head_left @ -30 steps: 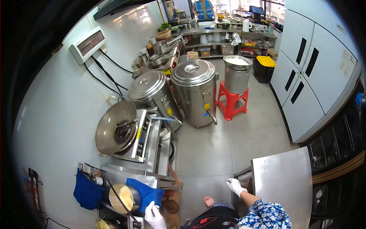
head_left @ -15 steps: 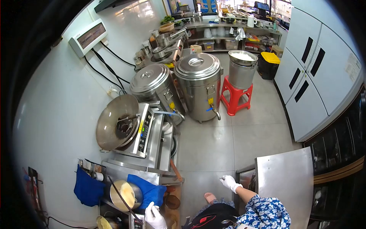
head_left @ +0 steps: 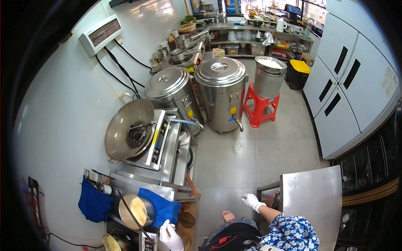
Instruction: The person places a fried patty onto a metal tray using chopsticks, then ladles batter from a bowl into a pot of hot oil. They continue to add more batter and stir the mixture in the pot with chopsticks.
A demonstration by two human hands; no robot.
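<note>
My left hand [head_left: 171,236], in a white glove, is beside the blue cloth [head_left: 161,209], its fingers slightly curled and apart with nothing visible in them. Left of it stands a steel pot [head_left: 149,212] holding a pale yellow food [head_left: 137,209]. A long dark stick [head_left: 133,213] slants across the pot, its lower end close to my left hand but apart from it. My right hand [head_left: 252,202], also gloved, hangs near the corner of a steel table [head_left: 312,201]. Its fingers are loosely extended, and no object shows in them.
A large wok [head_left: 125,129] rests on an induction cooker at left. Two lidded steel barrels [head_left: 220,94] with taps stand ahead. Beyond them a steel pot [head_left: 268,83] sits on a red stool [head_left: 263,108]. White refrigerator doors [head_left: 335,113] line the right. A second pan [head_left: 112,242] is at lower left.
The view has shifted slightly. Both hands keep nearly the same place and pose, and the pot, stick and cloth stay where they were.
</note>
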